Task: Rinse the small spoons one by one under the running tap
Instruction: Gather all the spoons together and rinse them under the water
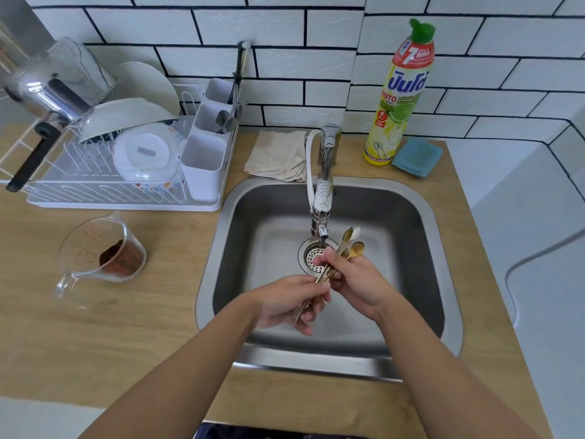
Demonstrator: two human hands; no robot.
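Spoons (346, 247) bunched in your right hand (354, 280) just beside the tap (323, 198), their handle ends pinched by your left hand (285, 307), could slip toward the drain (311, 256) below if either grip loosens.

Both forearms and hands (285, 304) are bare, without sleeves, rings, watch or gloves.

White subway tile wall (316, 26) with dark grout runs behind a light wood countertop (95, 327), a steel sink (411, 248) is set into it, and soft even light falls across the whole corner.
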